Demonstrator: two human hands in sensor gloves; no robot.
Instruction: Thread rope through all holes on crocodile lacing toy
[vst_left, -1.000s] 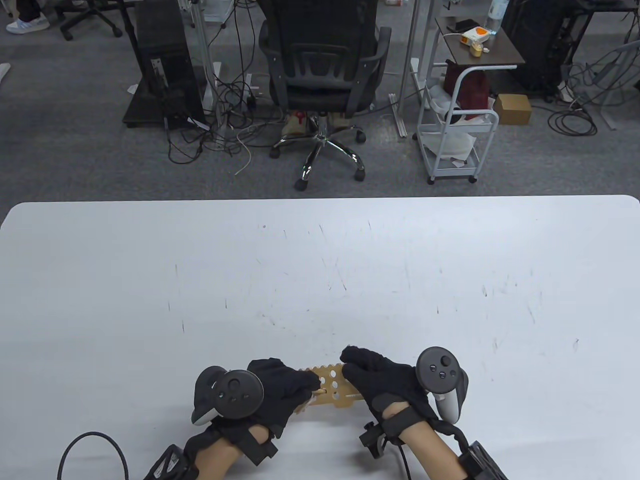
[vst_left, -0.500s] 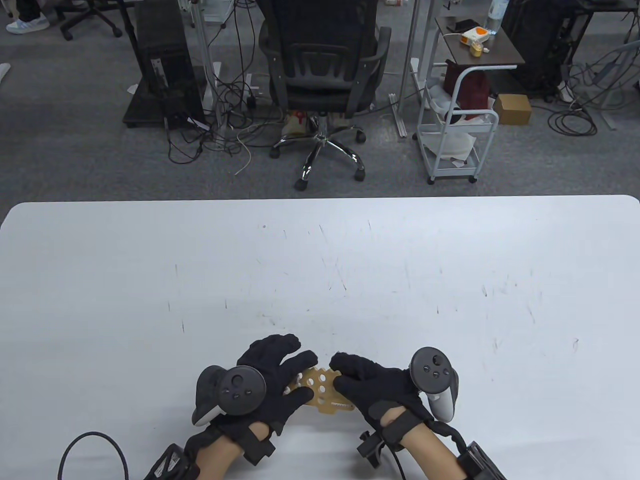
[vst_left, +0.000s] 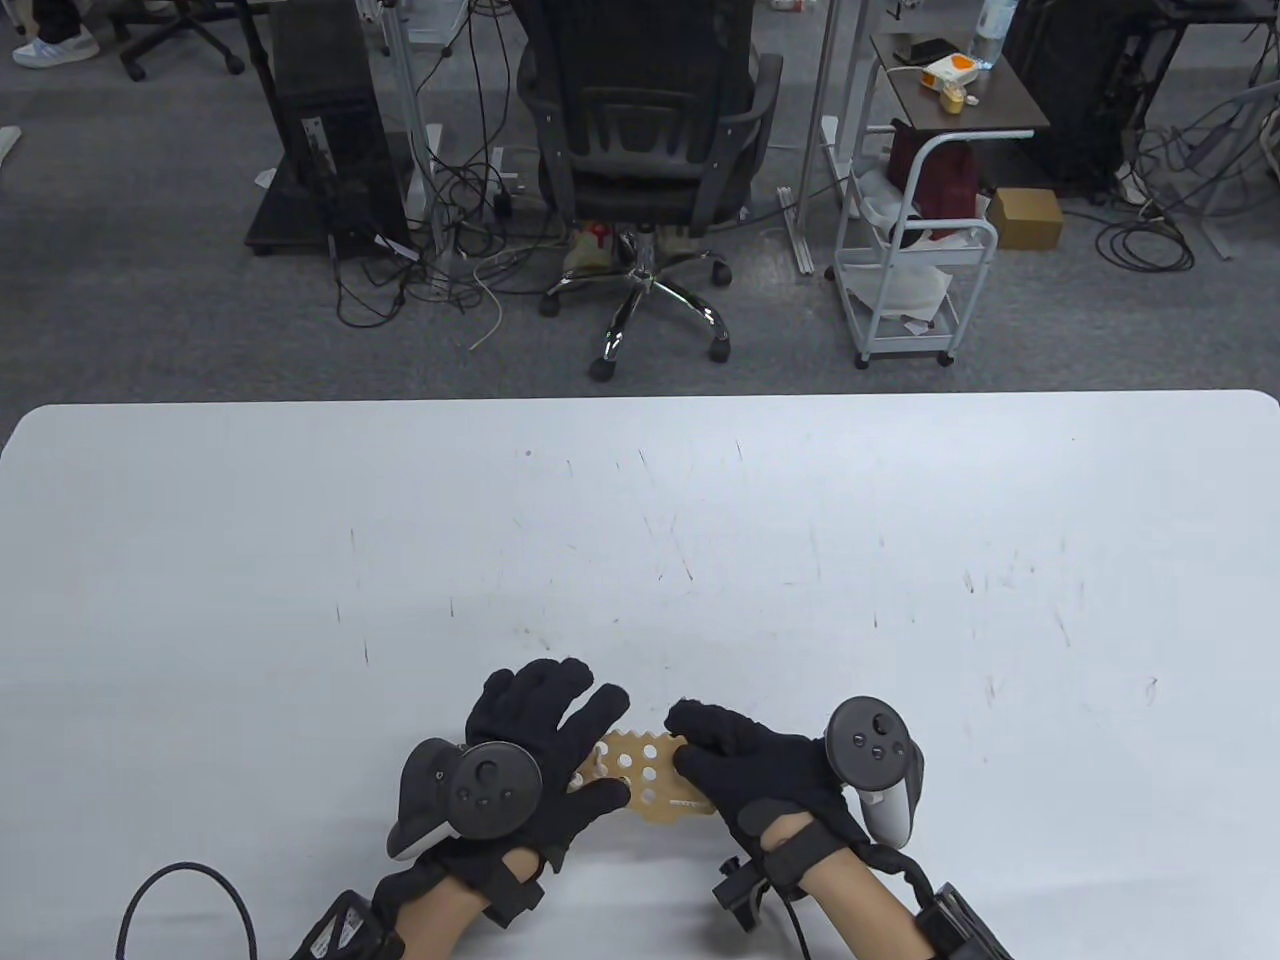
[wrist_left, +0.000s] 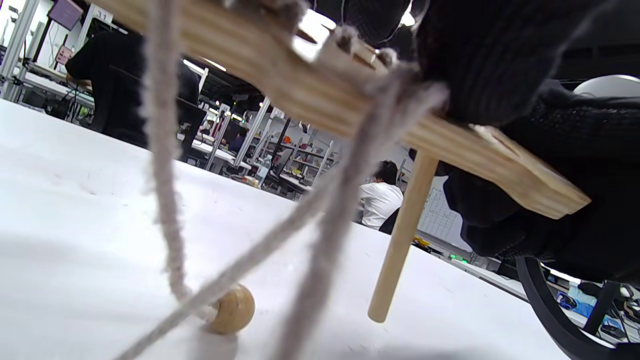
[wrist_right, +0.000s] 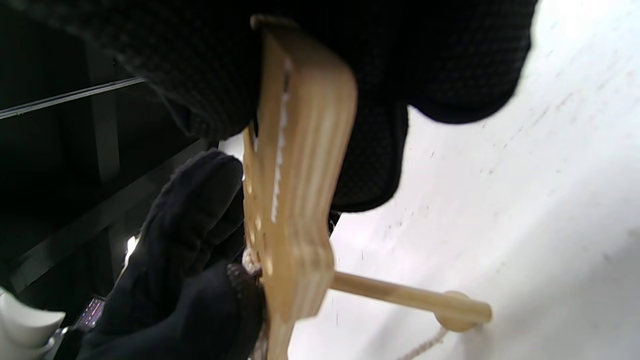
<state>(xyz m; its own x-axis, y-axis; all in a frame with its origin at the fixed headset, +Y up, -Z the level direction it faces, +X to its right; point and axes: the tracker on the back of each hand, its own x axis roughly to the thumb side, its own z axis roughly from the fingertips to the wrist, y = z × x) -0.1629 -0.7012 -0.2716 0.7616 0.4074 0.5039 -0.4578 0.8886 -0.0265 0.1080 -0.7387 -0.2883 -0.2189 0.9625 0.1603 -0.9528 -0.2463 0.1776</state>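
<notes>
The wooden crocodile lacing toy (vst_left: 648, 776) is held just above the table near the front edge. My right hand (vst_left: 745, 765) grips its right end, fingers curled over the board (wrist_right: 295, 175). My left hand (vst_left: 560, 735) lies over the toy's left end with its fingers spread straight and the thumb (vst_left: 600, 797) touching the top face. From below, grey rope (wrist_left: 345, 200) hangs out of the holes in several strands. A wooden needle (wrist_left: 402, 235) pokes down through a hole, and a wooden bead (wrist_left: 232, 309) lies on the table.
The white table (vst_left: 640, 540) stretches far beyond the hands. A black cable (vst_left: 190, 900) loops at the front left corner. An office chair (vst_left: 645, 150) and a small cart (vst_left: 920, 250) stand on the floor behind the table.
My left hand's fingers, curled at the toy's left end a second ago, have spread straight over it. The toy has shifted slightly left. The right hand has kept its grip.
</notes>
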